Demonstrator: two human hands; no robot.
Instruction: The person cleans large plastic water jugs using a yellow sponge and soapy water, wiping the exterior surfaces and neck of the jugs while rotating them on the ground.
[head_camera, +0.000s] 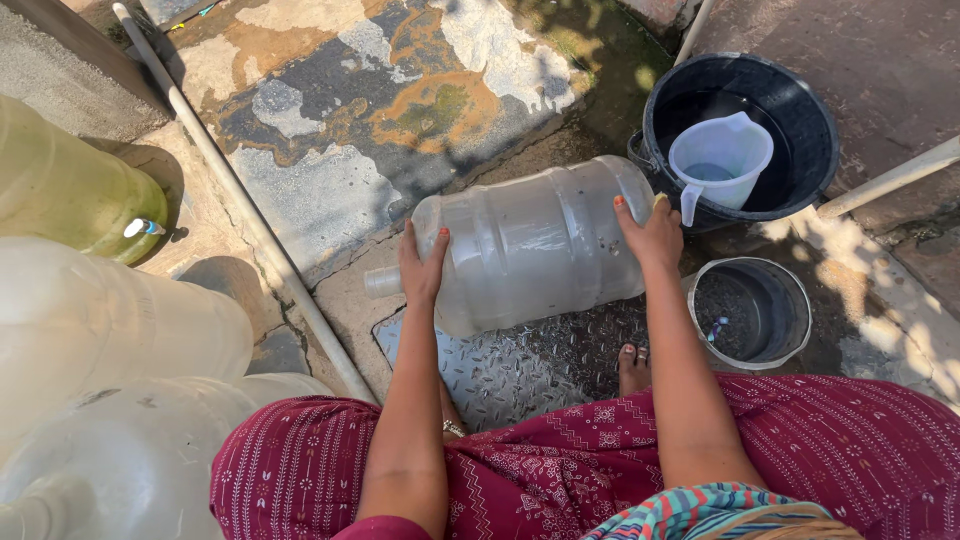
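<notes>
Clear plastic, the jug lies on its side over the metal plate, neck pointing left, held between your hands. Your left hand presses flat on its shoulder near the neck; your right hand is spread on its base end. Just right of the base sits a black tub holding a white pitcher, with a grey bucket below it.

The ground is patchy, stained concrete. A ridged metal plate lies on it, and a clear water jug lies on its side over the plate. A black tub and a grey bucket stand nearby. More jugs rest at the left beside a white pipe.
</notes>
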